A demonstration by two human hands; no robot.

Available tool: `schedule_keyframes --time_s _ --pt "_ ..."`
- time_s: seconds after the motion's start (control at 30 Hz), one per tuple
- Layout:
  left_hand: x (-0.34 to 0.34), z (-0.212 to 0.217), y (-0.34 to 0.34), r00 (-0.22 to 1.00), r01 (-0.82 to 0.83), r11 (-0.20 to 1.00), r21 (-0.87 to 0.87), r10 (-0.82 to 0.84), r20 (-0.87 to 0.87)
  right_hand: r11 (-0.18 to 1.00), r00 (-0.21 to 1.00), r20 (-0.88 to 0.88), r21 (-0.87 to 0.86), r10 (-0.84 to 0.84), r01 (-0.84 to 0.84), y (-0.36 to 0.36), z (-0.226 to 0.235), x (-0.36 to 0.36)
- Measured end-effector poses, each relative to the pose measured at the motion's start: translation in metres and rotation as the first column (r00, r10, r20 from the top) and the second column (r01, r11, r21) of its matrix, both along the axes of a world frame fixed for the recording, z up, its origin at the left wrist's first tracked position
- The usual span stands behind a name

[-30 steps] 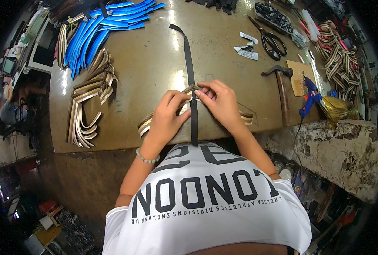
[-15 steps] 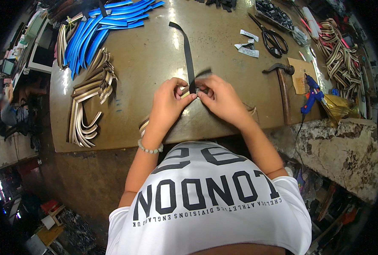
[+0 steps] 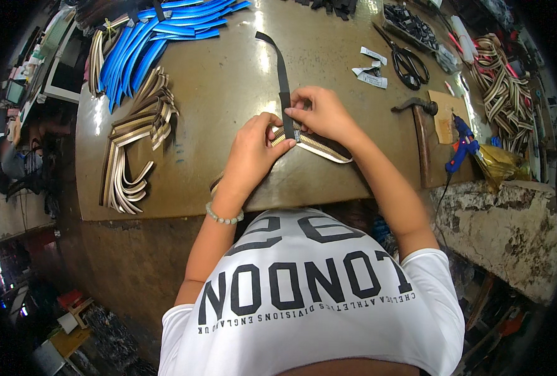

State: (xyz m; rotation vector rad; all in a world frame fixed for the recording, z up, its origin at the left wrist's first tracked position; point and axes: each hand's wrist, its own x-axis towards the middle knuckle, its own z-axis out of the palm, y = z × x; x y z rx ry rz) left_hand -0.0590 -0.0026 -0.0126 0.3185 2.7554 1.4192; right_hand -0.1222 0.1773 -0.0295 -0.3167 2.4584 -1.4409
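A black webbing strap (image 3: pixel 282 72) runs away from me across the table, its near end crossing a brown-and-cream striped strap (image 3: pixel 325 148). My left hand (image 3: pixel 261 139) pinches the striped strap and the black one where they cross, thumb on the near side. With fingers closed, my right hand (image 3: pixel 321 113) grips the black strap a little farther up, from its right side. A small piece, perhaps a buckle, shows by the crossing (image 3: pixel 297 134), too small to make out. The striped strap continues right beneath my right wrist and left under my left forearm.
A bundle of striped straps (image 3: pixel 134 138) and blue straps (image 3: pixel 159 44) lie left. To the right are a hammer (image 3: pixel 420 138), scissors (image 3: pixel 409 66), white labels (image 3: pixel 371 76), a blue glue gun (image 3: pixel 460 147) with a cord, a box of black buckles (image 3: pixel 410 26) and more striped straps (image 3: pixel 501 88).
My right hand has moved up from the crossing onto the black strap, whose loose end now lies folded along it. More of the striped strap shows on the right.
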Motion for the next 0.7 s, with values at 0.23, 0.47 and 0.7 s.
schedule_keyframes --time_s 0.23,0.47,0.7 --pt "0.009 0.000 0.000 0.992 0.068 0.990 -0.122 -0.080 -0.096 0.992 0.925 -0.376 0.079 -0.059 0.096 0.010 0.019 0.023" --pt "0.013 -0.003 0.007 0.945 0.057 0.965 -0.257 -0.135 -0.297 0.849 0.600 -0.660 0.526 0.451 -0.060 0.033 0.010 0.077" --pt "0.017 -0.003 0.009 0.943 0.041 0.946 -0.321 -0.142 -0.300 0.791 0.502 -0.686 0.612 0.526 0.008 0.037 0.004 0.077"
